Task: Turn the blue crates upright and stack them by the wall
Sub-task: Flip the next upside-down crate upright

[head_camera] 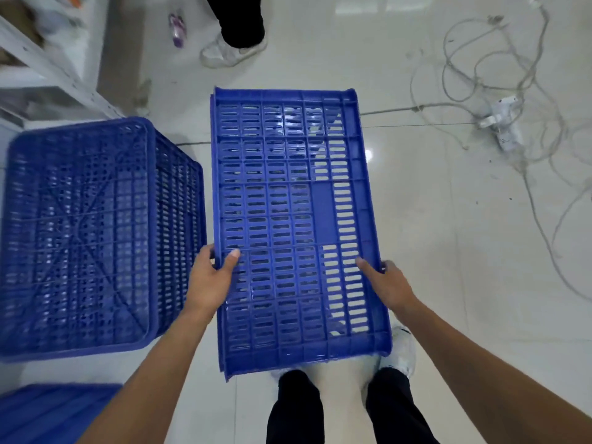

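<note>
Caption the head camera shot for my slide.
Both hands, left and right, grip a blue crate beside an overturned crate.

A glossy pale tiled floor (448, 251) is seen throughout, with dark grout lines crossing it. A tangle of pale cables (487, 75) is spread over the floor at the upper right, and a white power strip (503, 123) is lodged among them. At the top, a white shoe (229, 51) below a dark trouser leg (242, 17) is planted on the tiles. A small purple object (177, 28), blurred, is seen just left of it. White metal shelving (48, 65) is placed at the upper left.
</note>
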A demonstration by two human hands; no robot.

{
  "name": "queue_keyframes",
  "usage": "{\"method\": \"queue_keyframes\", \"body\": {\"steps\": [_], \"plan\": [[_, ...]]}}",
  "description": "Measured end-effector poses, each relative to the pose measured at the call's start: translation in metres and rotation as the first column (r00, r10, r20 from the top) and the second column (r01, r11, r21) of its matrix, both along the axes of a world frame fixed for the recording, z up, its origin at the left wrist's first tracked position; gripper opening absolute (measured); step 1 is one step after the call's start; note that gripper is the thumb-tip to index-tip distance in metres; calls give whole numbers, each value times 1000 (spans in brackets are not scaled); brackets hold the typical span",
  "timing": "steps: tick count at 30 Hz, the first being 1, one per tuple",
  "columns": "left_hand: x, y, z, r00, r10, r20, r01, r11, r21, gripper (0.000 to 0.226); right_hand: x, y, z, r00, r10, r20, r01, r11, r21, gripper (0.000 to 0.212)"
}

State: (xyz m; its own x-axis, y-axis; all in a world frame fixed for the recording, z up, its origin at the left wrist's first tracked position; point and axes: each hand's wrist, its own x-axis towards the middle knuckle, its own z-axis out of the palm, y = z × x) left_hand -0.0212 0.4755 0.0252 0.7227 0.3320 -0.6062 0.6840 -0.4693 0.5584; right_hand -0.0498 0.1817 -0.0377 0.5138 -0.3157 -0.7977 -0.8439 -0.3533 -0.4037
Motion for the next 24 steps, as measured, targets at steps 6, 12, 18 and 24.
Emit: {"method": "queue_keyframes", "body": {"steps": [6, 12, 18, 24], "plan": [[5, 14, -27, 985, 150, -84, -159, 981, -110, 51, -1, 13, -10, 966, -260, 7, 253, 948, 194, 77], [4, 2, -52, 976, 186, -116, -203, 966, -161, 12, 6, 7, 0, 955, -287, 72, 281, 956, 85, 58], [-3, -41, -60, 987, 147, -65, -156, 971, -181, 32, -2, -38, 14, 963, -244, 110, 249, 968, -37, 54], [-10, -97, -60, 998, 1, -61, -14, 978, -207, 44, -19, -90, 30, 955, -247, 165, 270, 954, -133, 59]]}}
